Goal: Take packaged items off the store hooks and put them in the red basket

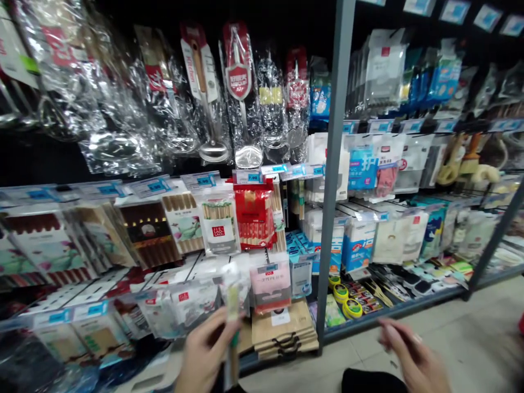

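My left hand (207, 346) is closed around a slim, upright packaged item (233, 305) at the bottom centre. The item has a whitish top, a pale yellow-green section and a darker green band lower down; motion blur hides its exact kind. Behind it hang a pink packet (270, 284) and several white packets (190, 300) on hooks. My right hand (413, 349) is at the lower right, over the floor, its fingers loosely extended and slightly bent. It is smeared by motion, and no object shows in it.
Wrapped ladles and turners (210, 109) hang along the top. Below are chopstick packs (149, 229), a red packet (254, 215) and a toothpick-like pack (216, 224). A grey shelf post (332, 180) divides the racks. Brown paper bags (284, 327) lie low beside it; tiled floor (368, 355) shows at right.
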Motion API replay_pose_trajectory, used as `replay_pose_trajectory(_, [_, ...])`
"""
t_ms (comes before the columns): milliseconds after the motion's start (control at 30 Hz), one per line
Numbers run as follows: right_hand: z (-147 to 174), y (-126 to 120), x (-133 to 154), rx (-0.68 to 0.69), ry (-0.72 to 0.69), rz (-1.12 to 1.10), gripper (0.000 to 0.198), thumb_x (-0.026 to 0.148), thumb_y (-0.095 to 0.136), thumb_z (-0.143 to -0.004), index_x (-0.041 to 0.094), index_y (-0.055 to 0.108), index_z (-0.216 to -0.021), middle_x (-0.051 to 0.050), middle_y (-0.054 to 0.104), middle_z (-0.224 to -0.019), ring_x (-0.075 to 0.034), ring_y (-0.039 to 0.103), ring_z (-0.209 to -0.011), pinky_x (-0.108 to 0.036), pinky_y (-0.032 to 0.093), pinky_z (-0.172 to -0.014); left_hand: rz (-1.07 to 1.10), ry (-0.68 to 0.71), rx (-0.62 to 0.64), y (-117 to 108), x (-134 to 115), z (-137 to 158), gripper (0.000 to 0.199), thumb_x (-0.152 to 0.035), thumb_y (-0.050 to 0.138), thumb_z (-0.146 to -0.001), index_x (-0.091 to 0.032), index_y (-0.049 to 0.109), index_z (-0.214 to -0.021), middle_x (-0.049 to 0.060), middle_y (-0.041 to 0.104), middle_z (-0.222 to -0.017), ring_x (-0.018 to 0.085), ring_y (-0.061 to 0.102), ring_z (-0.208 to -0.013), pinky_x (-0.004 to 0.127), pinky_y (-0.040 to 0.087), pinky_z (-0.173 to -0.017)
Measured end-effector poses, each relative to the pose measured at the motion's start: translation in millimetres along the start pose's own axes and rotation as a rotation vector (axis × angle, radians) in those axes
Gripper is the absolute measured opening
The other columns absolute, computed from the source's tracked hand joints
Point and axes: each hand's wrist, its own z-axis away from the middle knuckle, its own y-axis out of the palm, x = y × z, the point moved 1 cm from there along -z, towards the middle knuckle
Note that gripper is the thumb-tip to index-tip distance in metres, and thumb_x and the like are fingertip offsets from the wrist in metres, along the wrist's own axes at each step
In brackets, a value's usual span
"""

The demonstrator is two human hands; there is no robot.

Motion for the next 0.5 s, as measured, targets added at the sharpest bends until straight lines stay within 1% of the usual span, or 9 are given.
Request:
replay_pose_trajectory(33, [-15.6, 20.7, 16.3, 0.104, -0.026, -0.124, 0.037, 0.065, 0.061, -0.087, 0.033, 0.075, -0.101, -0.007, 0.074, -0.088, -0.029, 0.072, -0.079, -0.041, 0.062, -0.071, 0.077, 0.043, 0.091, 26.0, -10.4, -23.4, 0.043, -0.059, 0.068, -0.082, -0.018, 0.079, -0.084, 0.007, 0.073, -0.082, 0.027, 0.068, -0.089, 0.033, 0.055, -0.08])
replay_pose_trajectory(67, [-33.3, 43.2, 34.6, 0.213, -0.062, -0.207, 0.037, 0.06, 0.064, -0.088, 0.031, 0.074, -0.109, -0.008, 0.075, -0.099, -0.028, 0.072, -0.085, -0.041, 0.061, -0.078, 0.157, 0.072, 0.154, 53.3, -20.1, -46.7, 0.043, -0.057, 0.068, -0.083, -0.016, 0.079, -0.088, 0.008, 0.073, -0.083, 0.025, 0.067, -0.086, 0.031, 0.055, -0.078])
replay_pose_trajectory(100, [-52.8, 66.0, 53.1, 0.289, -0.114, -0.267, 0.037, 0.055, 0.064, -0.09, 0.028, 0.073, -0.114, -0.009, 0.074, -0.107, -0.027, 0.072, -0.091, -0.04, 0.059, -0.084, 0.241, 0.08, 0.192, 80.5, -28.2, -68.8, 0.044, -0.056, 0.069, -0.083, -0.014, 0.079, -0.09, 0.008, 0.072, -0.079, 0.022, 0.066, -0.078, 0.028, 0.054, -0.071])
replay_pose_trajectory(167, [-94.6, 107.8, 82.1, 0.328, -0.217, -0.348, 0.038, 0.051, 0.063, -0.092, 0.023, 0.072, -0.116, -0.009, 0.073, -0.11, -0.025, 0.07, -0.096, -0.037, 0.058, -0.086, 0.408, 0.077, 0.22, 129.1, -37.8, -106.4, 0.046, -0.054, 0.073, -0.08, -0.012, 0.077, -0.098, 0.006, 0.071, -0.078, 0.018, 0.063, -0.07, 0.025, 0.052, -0.064])
replay_pose_trajectory(233, [-134.2, 140.6, 93.0, 0.299, -0.231, -0.421, 0.04, 0.049, 0.064, -0.092, 0.019, 0.07, -0.117, -0.008, 0.073, -0.103, -0.021, 0.068, -0.088, -0.032, 0.057, -0.076, 0.522, 0.074, 0.239, 164.4, -37.1, -133.6, 0.049, -0.051, 0.076, -0.078, -0.012, 0.075, -0.108, 0.006, 0.072, -0.082, 0.017, 0.063, -0.07, 0.024, 0.052, -0.062])
replay_pose_trajectory(267, [-151.1, 152.8, 92.2, 0.28, -0.225, -0.468, 0.039, 0.049, 0.064, -0.091, 0.018, 0.07, -0.116, -0.008, 0.073, -0.101, -0.02, 0.067, -0.086, -0.029, 0.056, -0.073, 0.544, 0.079, 0.256, 176.6, -33.6, -143.5, 0.05, -0.05, 0.076, -0.079, -0.012, 0.074, -0.111, 0.007, 0.072, -0.085, 0.017, 0.063, -0.072, 0.024, 0.053, -0.063])
replay_pose_trajectory(333, [-176.7, 169.4, 83.2, 0.233, -0.211, -0.567, 0.035, 0.047, 0.067, -0.09, 0.018, 0.07, -0.109, -0.005, 0.072, -0.095, -0.017, 0.065, -0.081, -0.026, 0.053, -0.069, 0.519, 0.095, 0.292, 191.7, -22.8, -156.8, 0.047, -0.047, 0.076, -0.08, -0.013, 0.074, -0.112, 0.006, 0.072, -0.085, 0.016, 0.063, -0.073, 0.024, 0.053, -0.064])
replay_pose_trajectory(433, [-197.4, 181.8, 69.8, 0.16, -0.197, -0.675, 0.028, 0.044, 0.073, -0.085, 0.018, 0.071, -0.094, -0.001, 0.068, -0.083, -0.015, 0.062, -0.075, -0.024, 0.051, -0.067, 0.415, 0.093, 0.311, 200.1, -4.0, -164.3, 0.039, -0.045, 0.075, -0.081, -0.013, 0.077, -0.102, 0.005, 0.071, -0.079, 0.014, 0.061, -0.069, 0.022, 0.051, -0.063])
replay_pose_trajectory(500, [-204.2, 187.2, 68.3, 0.096, -0.193, -0.727, 0.026, 0.042, 0.075, -0.084, 0.018, 0.071, -0.092, -0.001, 0.067, -0.08, -0.014, 0.061, -0.075, -0.024, 0.052, -0.068, 0.408, 0.045, 0.335, 202.4, 7.4, -163.3, 0.04, -0.049, 0.073, -0.083, -0.012, 0.077, -0.094, 0.005, 0.07, -0.076, 0.014, 0.06, -0.065, 0.022, 0.05, -0.06])
